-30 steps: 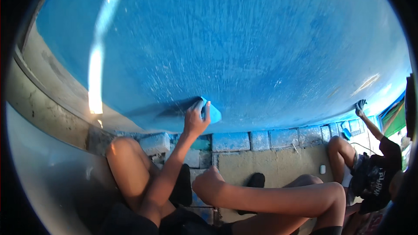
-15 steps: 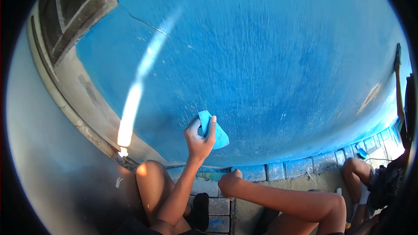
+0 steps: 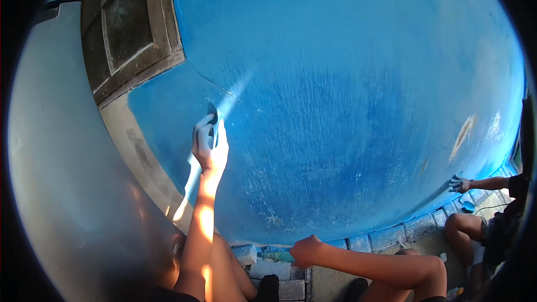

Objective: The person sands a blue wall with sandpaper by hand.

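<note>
Up against the blue wall (image 3: 335, 106), my left hand (image 3: 208, 148) grips a thin folded sheet that looks like sandpaper (image 3: 212, 109). The sheet stands on edge between thumb and fingers, close to the wall surface below a window corner. Pale dust coats the fingers. My right hand (image 3: 305, 250) is low, near the wall's foot, with its wrist bent and its forearm stretched across from the right. The back of that hand faces me, so its fingers are hidden.
A brown-framed window (image 3: 128, 17) is at upper left, beside a smooth grey surface (image 3: 61, 151). At right, another person's dusty hand (image 3: 460, 183) touches the lower wall. A small blue object (image 3: 467, 206) lies near grey paving blocks (image 3: 386, 236).
My left hand has moved up and left along the wall with the sheet. The view has shifted, showing more window. The other person's hand has dropped from high to low on the wall.
</note>
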The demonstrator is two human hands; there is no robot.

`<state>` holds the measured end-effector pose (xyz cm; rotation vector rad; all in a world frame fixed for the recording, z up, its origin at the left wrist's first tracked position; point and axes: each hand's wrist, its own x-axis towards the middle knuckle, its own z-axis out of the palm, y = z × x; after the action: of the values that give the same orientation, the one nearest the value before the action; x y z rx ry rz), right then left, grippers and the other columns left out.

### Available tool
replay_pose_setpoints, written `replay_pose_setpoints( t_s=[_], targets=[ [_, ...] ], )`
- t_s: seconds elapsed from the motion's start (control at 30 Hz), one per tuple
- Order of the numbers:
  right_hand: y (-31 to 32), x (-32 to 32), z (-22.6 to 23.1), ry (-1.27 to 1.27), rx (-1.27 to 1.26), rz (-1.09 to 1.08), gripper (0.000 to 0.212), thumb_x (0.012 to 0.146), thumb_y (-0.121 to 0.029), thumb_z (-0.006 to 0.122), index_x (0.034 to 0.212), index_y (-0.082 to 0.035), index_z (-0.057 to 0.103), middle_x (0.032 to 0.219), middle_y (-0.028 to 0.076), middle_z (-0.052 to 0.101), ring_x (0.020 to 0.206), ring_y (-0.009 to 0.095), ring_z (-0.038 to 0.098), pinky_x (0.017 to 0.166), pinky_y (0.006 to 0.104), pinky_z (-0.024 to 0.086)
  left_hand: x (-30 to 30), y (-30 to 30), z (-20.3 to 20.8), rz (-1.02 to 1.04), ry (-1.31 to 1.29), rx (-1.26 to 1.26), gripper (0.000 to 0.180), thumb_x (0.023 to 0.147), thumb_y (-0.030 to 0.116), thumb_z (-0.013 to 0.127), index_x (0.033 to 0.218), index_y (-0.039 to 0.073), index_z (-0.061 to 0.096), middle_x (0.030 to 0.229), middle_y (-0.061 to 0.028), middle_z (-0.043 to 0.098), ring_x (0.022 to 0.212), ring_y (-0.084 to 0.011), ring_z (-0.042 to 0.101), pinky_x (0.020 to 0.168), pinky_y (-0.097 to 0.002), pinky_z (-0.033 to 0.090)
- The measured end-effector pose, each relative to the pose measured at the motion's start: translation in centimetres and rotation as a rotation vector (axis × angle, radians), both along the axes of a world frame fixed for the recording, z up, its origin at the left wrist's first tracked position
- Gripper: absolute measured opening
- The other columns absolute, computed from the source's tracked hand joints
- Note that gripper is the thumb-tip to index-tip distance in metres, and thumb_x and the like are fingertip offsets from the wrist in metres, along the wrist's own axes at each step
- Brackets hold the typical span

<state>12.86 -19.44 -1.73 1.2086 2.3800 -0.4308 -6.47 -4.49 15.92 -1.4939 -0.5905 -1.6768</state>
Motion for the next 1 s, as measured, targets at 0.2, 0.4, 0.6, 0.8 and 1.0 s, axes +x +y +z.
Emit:
replay_pose_setpoints(
  t_s=[0.2,0.4,0.6,0.8,1.0],
  targets=[
    [-0.1,2.7,-0.9,-0.063,-0.099,-0.013,0.042,0.082,-0.042,0.059,0.103,-0.006,0.065,0.102,0.011,0.066,0.094,0.028,0.064,0.076,0.0473,0.051,0.7,5.4,-4.4,-0.107,0.036,-0.121,0.024,0.080,-0.005,0.063,0.103,0.002,0.059,0.107,-0.0114,0.065,0.102,-0.0279,0.060,0.090,-0.0378,0.044],
    [0.2,5.0,0.5,-0.052,-0.112,0.066,0.053,0.092,-0.051,0.043,0.120,-0.006,0.051,0.100,0.017,0.062,0.095,0.036,0.059,0.078,0.0481,0.048,0.5,7.8,-7.1,-0.095,0.075,-0.257,0.039,0.087,0.005,0.056,0.125,0.003,0.048,0.133,-0.0136,0.050,0.127,-0.0294,0.043,0.106,-0.0500,0.026],
    [2.1,8.7,0.8,-0.138,-0.048,-0.063,0.051,0.093,-0.049,0.042,0.121,-0.007,0.050,0.101,0.018,0.062,0.096,0.035,0.059,0.078,0.0501,0.048,2.6,7.0,-6.8,0.024,-0.029,-0.389,0.044,0.089,0.015,0.052,0.134,0.011,0.048,0.143,-0.0165,0.036,0.136,-0.0317,0.028,0.109,-0.0548,0.012],
    [2.5,14.6,-10.2,-0.011,-0.115,-0.107,0.048,0.088,-0.045,0.050,0.112,-0.004,0.056,0.108,0.017,0.062,0.102,0.034,0.059,0.082,0.0485,0.049,9.9,6.0,-7.5,0.012,0.080,-0.403,0.044,0.087,0.018,0.055,0.132,0.017,0.051,0.144,-0.0181,0.034,0.136,-0.0355,0.026,0.108,-0.0593,0.011],
    [0.6,16.6,-19.0,-0.182,-0.450,-0.002,0.059,0.087,-0.050,0.049,0.091,0.006,0.066,0.095,0.018,0.066,0.089,0.034,0.063,0.077,0.0452,0.047,16.6,4.8,-13.5,-0.005,0.616,-0.380,0.050,0.084,0.018,0.058,0.133,0.025,0.050,0.143,-0.0081,0.039,0.134,-0.0257,0.032,0.105,-0.0525,0.026]
  ],
)
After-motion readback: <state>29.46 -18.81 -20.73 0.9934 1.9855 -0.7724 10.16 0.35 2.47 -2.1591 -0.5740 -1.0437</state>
